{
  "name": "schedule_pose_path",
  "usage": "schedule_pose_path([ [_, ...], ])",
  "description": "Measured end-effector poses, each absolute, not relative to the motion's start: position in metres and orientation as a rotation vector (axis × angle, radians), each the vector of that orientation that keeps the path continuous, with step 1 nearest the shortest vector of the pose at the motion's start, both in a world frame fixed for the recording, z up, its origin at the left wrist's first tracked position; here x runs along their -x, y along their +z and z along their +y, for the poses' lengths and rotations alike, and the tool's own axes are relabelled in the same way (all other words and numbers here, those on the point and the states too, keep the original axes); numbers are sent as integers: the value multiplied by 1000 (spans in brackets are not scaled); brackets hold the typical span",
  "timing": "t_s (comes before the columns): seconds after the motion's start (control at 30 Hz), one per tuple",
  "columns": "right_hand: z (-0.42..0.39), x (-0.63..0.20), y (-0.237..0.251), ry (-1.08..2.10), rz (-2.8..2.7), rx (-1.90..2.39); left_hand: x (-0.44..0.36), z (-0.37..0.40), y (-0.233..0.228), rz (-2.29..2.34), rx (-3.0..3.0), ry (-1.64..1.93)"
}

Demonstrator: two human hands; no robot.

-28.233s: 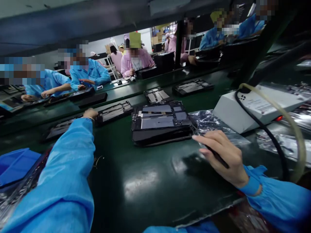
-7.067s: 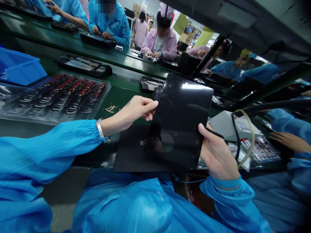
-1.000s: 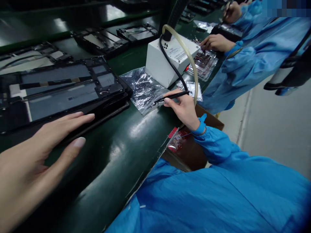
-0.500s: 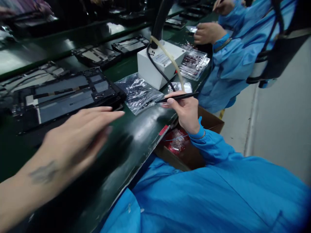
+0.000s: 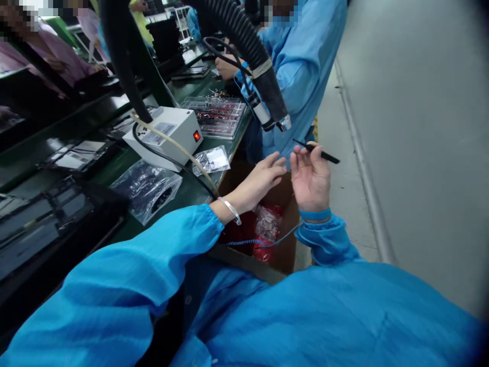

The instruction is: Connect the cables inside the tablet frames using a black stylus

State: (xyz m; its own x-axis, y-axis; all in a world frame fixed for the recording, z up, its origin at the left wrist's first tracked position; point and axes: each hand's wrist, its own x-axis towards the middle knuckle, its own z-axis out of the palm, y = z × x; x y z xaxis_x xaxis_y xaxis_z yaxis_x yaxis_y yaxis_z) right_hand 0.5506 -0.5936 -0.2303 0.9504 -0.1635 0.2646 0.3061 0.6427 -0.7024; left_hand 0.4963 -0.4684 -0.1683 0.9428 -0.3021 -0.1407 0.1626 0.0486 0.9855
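Observation:
My right hand (image 5: 310, 178) is raised off the bench with its palm towards me, and its fingers pinch black tweezers (image 5: 316, 151) at the top. My left hand (image 5: 260, 179) reaches across beside it with fingers apart, holding nothing, its fingertips close to the right palm. Both hands hover over an open cardboard box (image 5: 281, 196) beside the bench that holds red and clear bags (image 5: 267, 224). A silver bracelet sits on my left wrist, a blue strap with a coiled cord on my right.
On the green bench (image 5: 191, 186) lie an open tablet chassis (image 5: 46, 219), bags of small parts (image 5: 147, 187), a white box with a red light (image 5: 166, 135) and a tray of parts (image 5: 217, 109). A black hose (image 5: 252, 56) hangs overhead. A co-worker in blue (image 5: 294, 56) stands just beyond.
My view has swung right, away from the tablet. My left hand left the tablet's edge and came across to the right hand, which lifted the tweezers off the bench and turned palm up.

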Motion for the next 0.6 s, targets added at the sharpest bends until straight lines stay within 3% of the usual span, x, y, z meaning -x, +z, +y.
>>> schedule_pose_path([
  [0.1, -589, -568, -230, -20, -14, 561, -478, -476, -159, -74, -1279, -323],
  [0.33, -581, -573, -234, 126, -104, 483, -380, -399, -129, -45, -1460, -218],
  [0.6, -490, -484, -214, 342, -436, 590, -267, -241, -86, 145, -2727, 387],
])
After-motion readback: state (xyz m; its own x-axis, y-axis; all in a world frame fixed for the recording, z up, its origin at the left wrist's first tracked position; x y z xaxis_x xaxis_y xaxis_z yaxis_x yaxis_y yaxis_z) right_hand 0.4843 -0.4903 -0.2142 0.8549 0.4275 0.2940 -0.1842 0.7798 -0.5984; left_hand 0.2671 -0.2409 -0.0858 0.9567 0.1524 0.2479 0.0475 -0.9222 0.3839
